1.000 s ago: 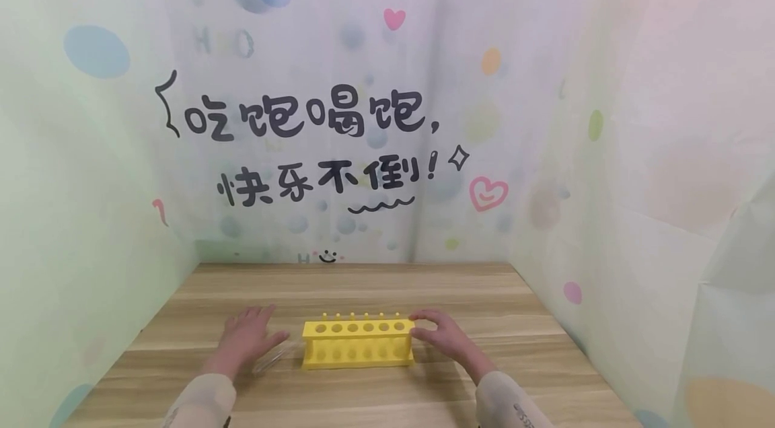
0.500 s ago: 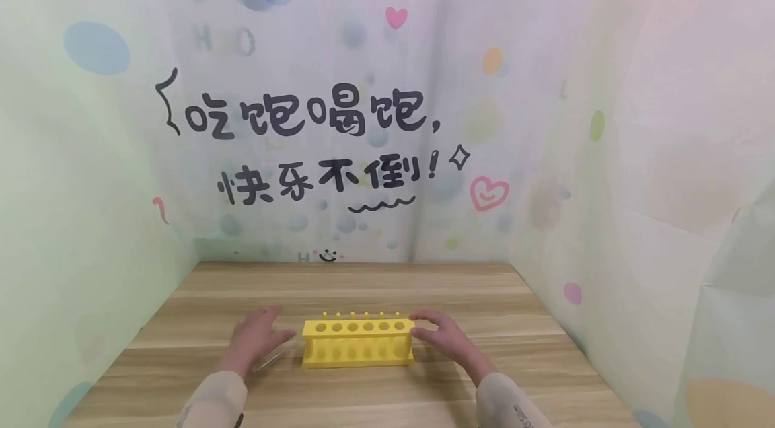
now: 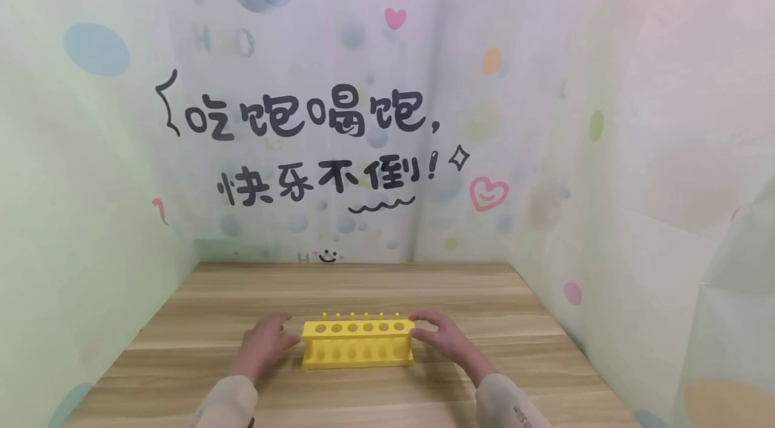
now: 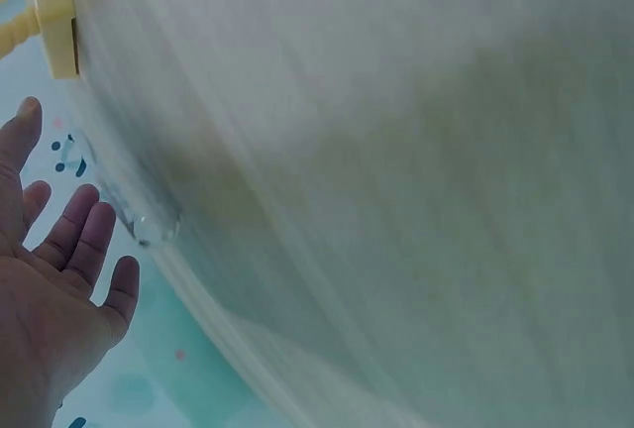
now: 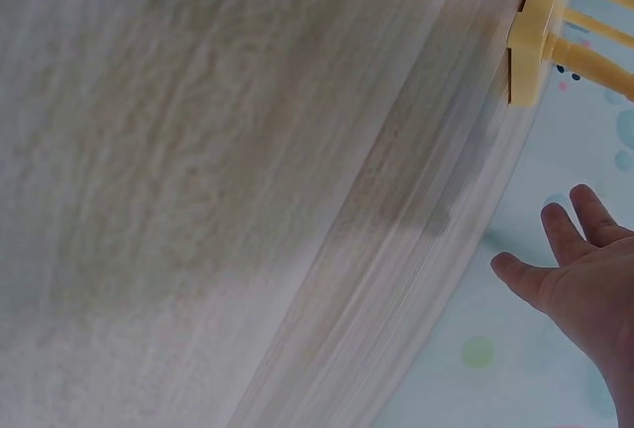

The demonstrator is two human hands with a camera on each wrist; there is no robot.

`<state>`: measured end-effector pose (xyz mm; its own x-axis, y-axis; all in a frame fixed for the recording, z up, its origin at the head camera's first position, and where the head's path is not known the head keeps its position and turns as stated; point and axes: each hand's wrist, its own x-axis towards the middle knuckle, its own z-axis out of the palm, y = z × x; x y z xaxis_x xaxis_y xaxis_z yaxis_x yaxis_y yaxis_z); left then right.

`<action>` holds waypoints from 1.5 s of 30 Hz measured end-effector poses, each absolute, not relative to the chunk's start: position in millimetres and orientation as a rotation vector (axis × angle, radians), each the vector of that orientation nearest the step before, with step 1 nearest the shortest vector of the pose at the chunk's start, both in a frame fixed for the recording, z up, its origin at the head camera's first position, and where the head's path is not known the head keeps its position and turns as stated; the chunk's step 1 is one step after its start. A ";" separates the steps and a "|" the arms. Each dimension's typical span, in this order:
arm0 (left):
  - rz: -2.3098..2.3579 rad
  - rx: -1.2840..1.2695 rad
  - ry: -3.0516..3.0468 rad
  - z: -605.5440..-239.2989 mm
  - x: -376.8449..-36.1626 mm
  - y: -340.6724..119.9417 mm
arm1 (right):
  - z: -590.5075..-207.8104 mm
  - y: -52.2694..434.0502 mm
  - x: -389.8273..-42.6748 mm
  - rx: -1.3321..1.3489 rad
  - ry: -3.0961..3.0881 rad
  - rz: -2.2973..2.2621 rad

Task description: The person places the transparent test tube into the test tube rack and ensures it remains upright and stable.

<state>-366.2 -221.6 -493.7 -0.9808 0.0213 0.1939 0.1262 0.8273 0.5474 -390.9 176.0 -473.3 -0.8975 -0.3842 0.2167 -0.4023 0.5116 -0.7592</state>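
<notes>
A yellow test tube rack (image 3: 358,363) with a row of holes and short pegs stands upright on the wooden table (image 3: 363,283). My right hand (image 3: 447,338) is at its right end, thumb and index finger pinching the upper corner. In the right wrist view this hand's other fingers (image 5: 563,233) are spread. My left hand (image 3: 265,344) is beside the rack's left end, thumb close to it, holding nothing. The left wrist view shows a clear glass-like tube (image 4: 149,228) lying on the table near the left fingers; in the head view that hand hides it.
A patterned cloth backdrop (image 3: 315,44) with black lettering rises behind the table. Pale side walls (image 3: 72,165) close in on the left and right. The table's far edge lies well beyond the rack.
My left hand has moved right toward the rack's left end, and now covers the clear tube in the head view. The right hand and rack have stayed put.
</notes>
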 end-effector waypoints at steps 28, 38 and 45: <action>-0.842 -0.111 -2.870 -502.6 -370.2 -212.3 | -477.0 177.2 -393.5 0.694 -2.710 1.380; -0.806 -0.150 -2.872 -499.3 -366.5 -212.7 | -477.1 177.8 -393.7 0.700 -2.710 1.360; -0.857 -0.142 -2.815 -492.0 -363.7 -217.6 | -476.4 177.7 -393.0 0.706 -2.710 1.367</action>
